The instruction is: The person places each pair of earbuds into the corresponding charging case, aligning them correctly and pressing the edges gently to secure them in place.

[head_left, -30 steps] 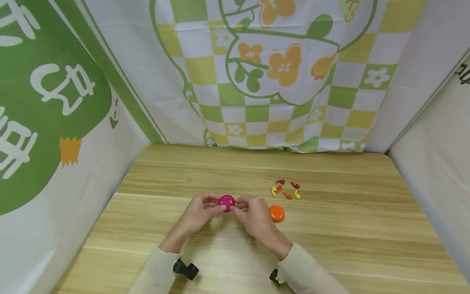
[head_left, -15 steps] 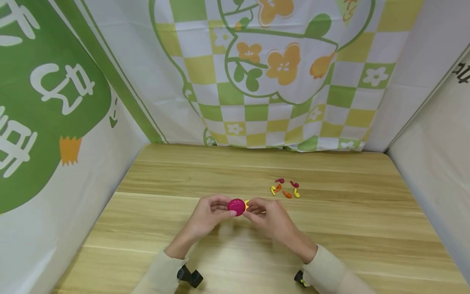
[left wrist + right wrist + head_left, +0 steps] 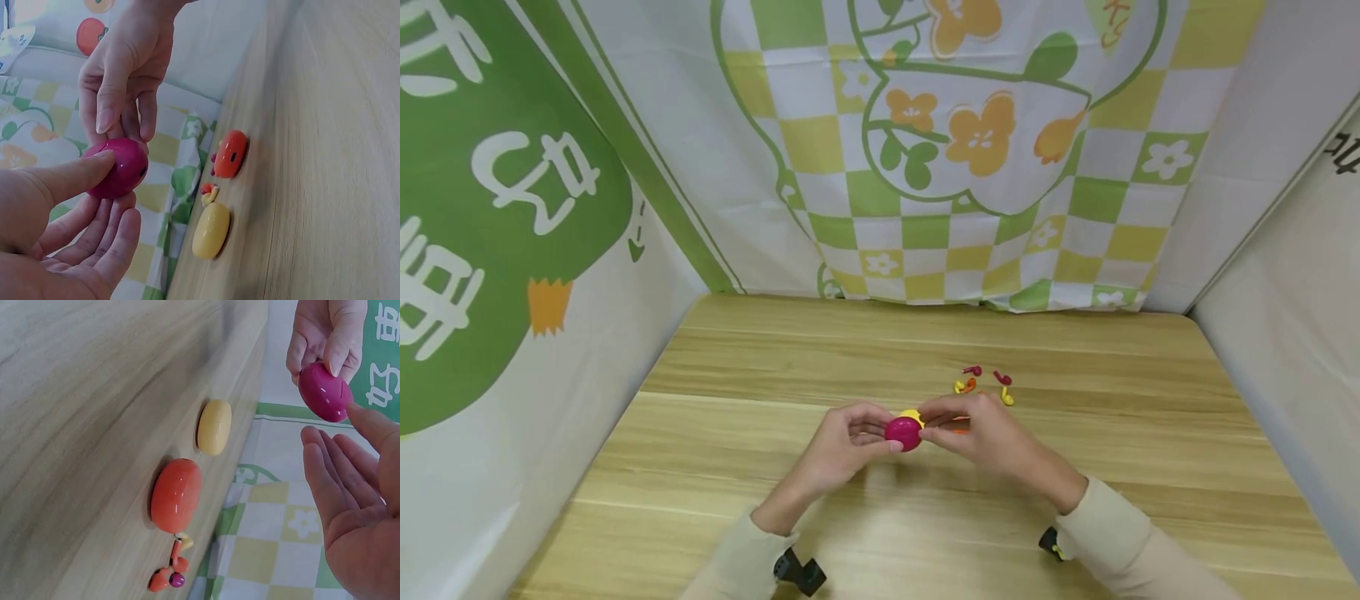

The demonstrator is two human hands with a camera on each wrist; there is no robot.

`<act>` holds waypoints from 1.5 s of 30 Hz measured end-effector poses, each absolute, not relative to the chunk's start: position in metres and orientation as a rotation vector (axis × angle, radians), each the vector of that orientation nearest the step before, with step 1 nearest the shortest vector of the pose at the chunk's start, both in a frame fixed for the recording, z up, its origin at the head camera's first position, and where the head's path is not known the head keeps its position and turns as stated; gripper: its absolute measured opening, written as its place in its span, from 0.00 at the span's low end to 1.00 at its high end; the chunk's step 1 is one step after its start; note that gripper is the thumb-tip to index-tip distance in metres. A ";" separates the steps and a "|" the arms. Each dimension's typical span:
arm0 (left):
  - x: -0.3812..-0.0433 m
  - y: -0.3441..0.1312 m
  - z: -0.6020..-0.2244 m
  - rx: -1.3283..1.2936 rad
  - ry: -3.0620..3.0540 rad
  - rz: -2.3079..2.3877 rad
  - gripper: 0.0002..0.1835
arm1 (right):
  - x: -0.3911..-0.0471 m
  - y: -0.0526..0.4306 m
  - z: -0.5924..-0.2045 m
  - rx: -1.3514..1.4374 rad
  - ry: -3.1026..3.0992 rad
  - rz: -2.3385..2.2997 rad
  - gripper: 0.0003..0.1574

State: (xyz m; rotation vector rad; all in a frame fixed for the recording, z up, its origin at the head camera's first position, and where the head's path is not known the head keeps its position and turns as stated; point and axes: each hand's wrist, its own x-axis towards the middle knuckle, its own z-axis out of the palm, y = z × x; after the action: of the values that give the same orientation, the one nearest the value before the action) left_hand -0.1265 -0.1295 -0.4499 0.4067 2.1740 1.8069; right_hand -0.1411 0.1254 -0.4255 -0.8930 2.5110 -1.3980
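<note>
My left hand (image 3: 838, 450) holds a glossy magenta earbud case (image 3: 903, 434) above the table, its thumb pressing on the face and fingers behind. The case looks closed, with a seam along its side and a small dark port (image 3: 144, 170). My right hand (image 3: 996, 437) is at the case's right edge, its thumb tip (image 3: 359, 412) right by the rim and its fingers extended. A yellow earbud case (image 3: 215, 427) lies on the table, partly covered by the magenta one in the head view. Beside it lies an orange earbud case (image 3: 176, 495), mostly hidden behind my right hand in the head view.
Loose earbuds lie behind the cases: magenta earbuds (image 3: 1002, 377), a yellow earbud (image 3: 1007, 396) and an orange earbud (image 3: 970, 385) among them. The wooden table (image 3: 737, 358) meets a checked curtain (image 3: 925, 233) at its back and pale sheets at its sides.
Both hands have shifted right, my left carrying the magenta case along. The right hand has moved farther, now covering most of the orange case, and more of the yellow case shows.
</note>
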 end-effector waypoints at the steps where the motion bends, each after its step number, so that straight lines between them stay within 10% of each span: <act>1: -0.126 -0.128 -0.449 0.407 2.173 1.810 0.18 | -0.141 0.126 -0.425 -0.893 2.507 -1.394 0.15; 45: -0.118 -0.123 -0.441 0.520 2.162 1.851 0.14 | -0.148 0.132 -0.409 -0.964 2.367 -1.343 0.08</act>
State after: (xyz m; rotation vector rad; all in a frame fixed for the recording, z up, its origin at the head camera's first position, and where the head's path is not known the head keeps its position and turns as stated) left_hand -0.1176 -0.1229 -0.4410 0.5203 2.1615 1.8509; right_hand -0.1484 0.1325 -0.4089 -0.9641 2.3673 -1.3427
